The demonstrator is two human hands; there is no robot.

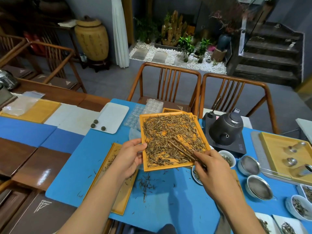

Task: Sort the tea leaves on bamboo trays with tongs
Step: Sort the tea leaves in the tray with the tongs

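Head view: bamboo tray [199, 125], squarish and orange with a low rim, held tilted above the blue surface [81, 166]. Left hand [130, 157] clamped on its near-left edge, thumb over the rim. Right hand [214, 171] closed on dark wooden tongs [184, 150], long axis slanting up-left, tips slightly apart amid the tea leaves [162, 129]. Leaves thin, wiry, brown, covering the tray just ahead of both hands, right nearer. Second tray [108, 191] below; loose strands scattered on the surface.
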